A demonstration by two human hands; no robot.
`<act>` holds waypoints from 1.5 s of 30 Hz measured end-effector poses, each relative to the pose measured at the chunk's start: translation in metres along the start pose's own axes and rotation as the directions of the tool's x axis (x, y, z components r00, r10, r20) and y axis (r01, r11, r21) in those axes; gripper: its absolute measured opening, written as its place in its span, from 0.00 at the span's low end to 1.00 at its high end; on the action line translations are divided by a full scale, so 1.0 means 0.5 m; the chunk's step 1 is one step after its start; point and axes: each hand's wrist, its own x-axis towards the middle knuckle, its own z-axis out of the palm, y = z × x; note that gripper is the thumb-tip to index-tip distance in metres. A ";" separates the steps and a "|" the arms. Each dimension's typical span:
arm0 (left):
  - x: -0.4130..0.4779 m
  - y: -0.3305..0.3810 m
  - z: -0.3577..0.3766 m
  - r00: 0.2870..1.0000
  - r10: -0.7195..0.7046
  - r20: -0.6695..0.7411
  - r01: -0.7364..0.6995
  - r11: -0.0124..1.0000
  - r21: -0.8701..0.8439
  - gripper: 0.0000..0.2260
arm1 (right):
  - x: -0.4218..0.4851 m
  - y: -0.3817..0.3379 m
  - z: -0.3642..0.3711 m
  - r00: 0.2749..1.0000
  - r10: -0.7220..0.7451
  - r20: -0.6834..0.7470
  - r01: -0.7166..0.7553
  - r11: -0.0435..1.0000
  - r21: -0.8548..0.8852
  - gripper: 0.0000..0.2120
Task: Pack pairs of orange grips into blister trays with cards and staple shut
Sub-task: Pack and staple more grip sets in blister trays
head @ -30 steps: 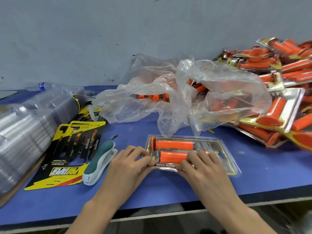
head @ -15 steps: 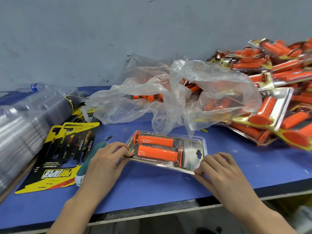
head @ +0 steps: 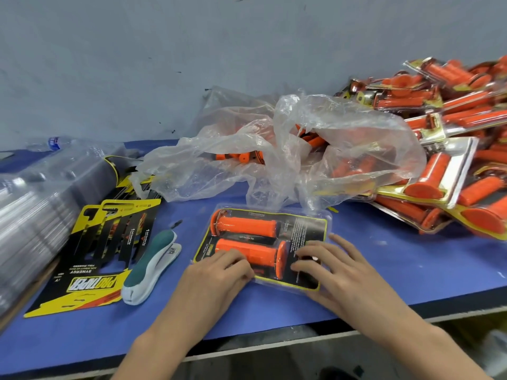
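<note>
A clear blister pack (head: 301, 229) with a black and yellow card lies flat on the blue table (head: 411, 270) in front of me. Two orange grips sit in it, the far grip (head: 247, 226) above the near grip (head: 255, 253). My left hand (head: 219, 272) rests on the pack's near left corner, fingers lying over the near grip's end. My right hand (head: 337, 267) presses its spread fingers on the near right part. A teal and white stapler (head: 153, 264) lies untouched to the left of the pack.
Printed cards (head: 109, 242) and a stack of clear trays (head: 41, 204) lie at the left. A crumpled plastic bag (head: 288, 149) with loose orange grips sits behind the pack. Several packed blisters (head: 452, 160) are piled at the right. The table's front edge is close below my wrists.
The pack was lifted by its ends and tilted half a second ago; now it lies flat again, turned, with both hands back on its near edge.
</note>
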 end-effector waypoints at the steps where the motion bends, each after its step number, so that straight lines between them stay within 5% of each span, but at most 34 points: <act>1: -0.001 -0.002 -0.001 1.000 -0.012 0.011 0.012 1.000 -0.014 0.07 | 0.004 0.011 0.003 0.999 0.001 0.052 0.000 1.000 -0.024 0.24; 4: -0.006 -0.007 -0.006 0.999 -0.039 0.025 0.040 0.998 -0.055 0.07 | 0.019 0.040 0.009 0.991 0.091 0.094 -0.084 0.994 -0.074 0.32; 14: -0.008 -0.041 -0.030 0.992 -0.108 -0.059 0.104 0.992 -0.069 0.08 | 0.041 0.053 0.034 0.997 0.040 -0.060 -0.038 0.999 0.026 0.14; 18: -0.015 -0.052 -0.031 0.990 -0.129 -0.049 0.126 0.991 -0.052 0.08 | 0.039 0.035 0.027 0.998 0.027 0.054 -0.033 0.993 0.112 0.10; 20: -0.017 -0.055 -0.033 0.991 -0.129 -0.031 0.128 0.991 -0.041 0.09 | 0.034 0.028 0.026 0.967 0.159 0.200 -0.207 0.946 0.250 0.11; 25: -0.015 -0.047 -0.041 0.995 -0.096 -0.012 0.096 0.995 -0.012 0.10 | 0.036 0.044 0.013 0.828 0.375 0.418 -0.561 0.549 0.619 0.34; 28: -0.013 -0.046 -0.041 0.996 -0.086 -0.003 0.086 0.996 -0.023 0.11 | 0.054 0.055 0.000 0.672 0.514 0.533 -0.650 0.063 0.758 0.28; 29: -0.013 -0.047 -0.041 0.997 -0.080 -0.001 0.080 0.997 -0.021 0.11 | 0.061 0.054 0.000 0.614 0.549 0.567 -0.665 -0.027 0.746 0.22; 31: -0.012 -0.048 -0.039 0.998 -0.069 -0.007 0.069 0.997 -0.021 0.11 | 0.069 0.051 0.006 0.557 0.582 0.593 -0.739 0.021 0.673 0.10; 34: -0.011 -0.051 -0.035 0.998 -0.055 -0.024 0.054 0.998 -0.033 0.10 | 0.073 0.045 0.029 0.558 0.560 0.612 -0.811 0.210 0.546 0.06; 42: -0.013 -0.030 -0.018 0.999 -0.015 -0.043 0.013 0.998 -0.060 0.08 | 0.091 0.037 0.052 0.506 0.650 0.566 -0.793 0.092 0.603 0.06; 45: -0.011 -0.016 -0.009 0.996 0.035 -0.081 -0.038 0.999 -0.029 0.07 | 0.090 0.035 0.055 0.529 0.682 0.504 -0.777 0.152 0.610 0.07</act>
